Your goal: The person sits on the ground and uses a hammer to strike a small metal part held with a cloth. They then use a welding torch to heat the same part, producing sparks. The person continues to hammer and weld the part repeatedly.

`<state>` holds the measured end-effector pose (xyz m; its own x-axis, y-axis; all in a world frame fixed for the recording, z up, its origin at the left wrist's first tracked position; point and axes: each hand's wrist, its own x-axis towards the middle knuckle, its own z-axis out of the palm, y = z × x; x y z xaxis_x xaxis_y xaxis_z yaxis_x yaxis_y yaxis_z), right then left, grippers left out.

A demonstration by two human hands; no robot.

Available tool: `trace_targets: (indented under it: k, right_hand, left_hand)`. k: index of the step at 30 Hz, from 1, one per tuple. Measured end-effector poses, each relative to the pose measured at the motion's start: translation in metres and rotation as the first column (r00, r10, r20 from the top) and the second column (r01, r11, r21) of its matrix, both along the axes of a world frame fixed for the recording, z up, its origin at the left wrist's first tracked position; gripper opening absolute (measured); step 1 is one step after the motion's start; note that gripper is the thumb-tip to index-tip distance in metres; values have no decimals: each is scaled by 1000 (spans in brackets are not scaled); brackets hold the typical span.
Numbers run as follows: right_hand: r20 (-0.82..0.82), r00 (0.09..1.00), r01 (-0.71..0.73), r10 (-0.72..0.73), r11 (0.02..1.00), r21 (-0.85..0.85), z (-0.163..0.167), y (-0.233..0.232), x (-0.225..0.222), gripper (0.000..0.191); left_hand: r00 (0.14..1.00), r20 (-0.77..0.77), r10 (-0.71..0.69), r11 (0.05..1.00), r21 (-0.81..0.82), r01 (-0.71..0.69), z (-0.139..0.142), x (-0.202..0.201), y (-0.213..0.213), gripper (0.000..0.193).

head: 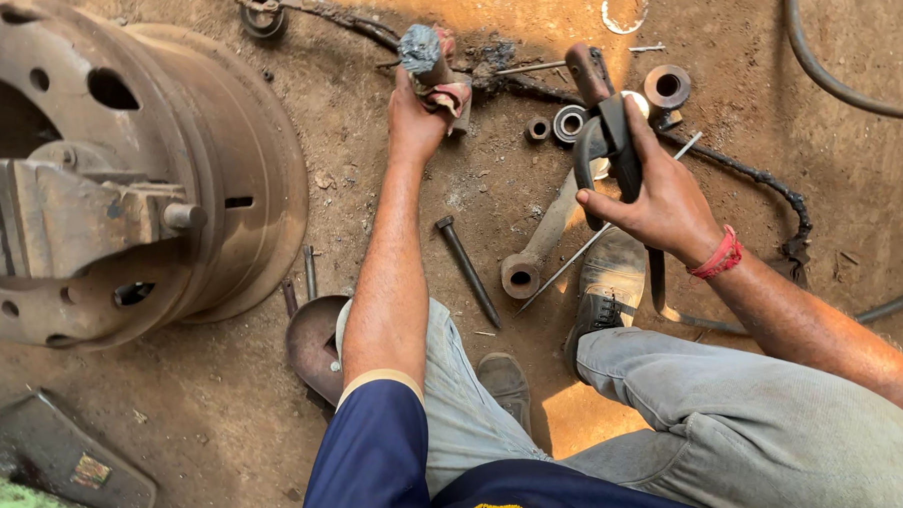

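Observation:
My left hand point(414, 120) is stretched forward and closed around a short metal part point(422, 53) wrapped in a dirty pink rag point(453, 97), held just above the dirt floor. My right hand point(660, 199) grips a dark welding electrode holder point(603, 128) by its black handle, its cable point(660, 292) hanging down past my shoe. The holder's jaws hover over a cluster of small metal rings point(569, 123). A grey forged arm with a round eye point(534, 253), a long bolt point(467, 268) and a thin rod point(572, 265) lie between my hands.
A large rusty wheel rim point(228, 152) with a bench vise point(60, 213) on it stands at left. A rusty dish point(310, 344) lies by my knee. A chain point(759, 181) and a hose point(825, 71) run at right. A bushing point(667, 85) and flat ring point(624, 8) lie far ahead.

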<state>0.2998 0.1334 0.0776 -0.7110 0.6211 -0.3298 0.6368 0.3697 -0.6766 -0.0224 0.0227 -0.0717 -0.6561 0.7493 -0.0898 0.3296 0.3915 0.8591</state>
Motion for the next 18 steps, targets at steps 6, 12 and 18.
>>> trace_targets:
  k: [6,12,18]
  right_hand:
    - [-17,1000,-3,3,999,33,0,1,5,121]
    - [2,1000,23,-23,1000,-15,-4,-1,9,120]
    - [65,997,37,-37,999,-7,-7,-1,12,119]
  left_hand:
    - [996,87,3,1000,-19,-1,-2,0,0,75]
    - [999,-4,41,993,-113,-41,-21,-2,10,80]
    - [999,-34,27,990,-140,-32,-19,-2,13,85]
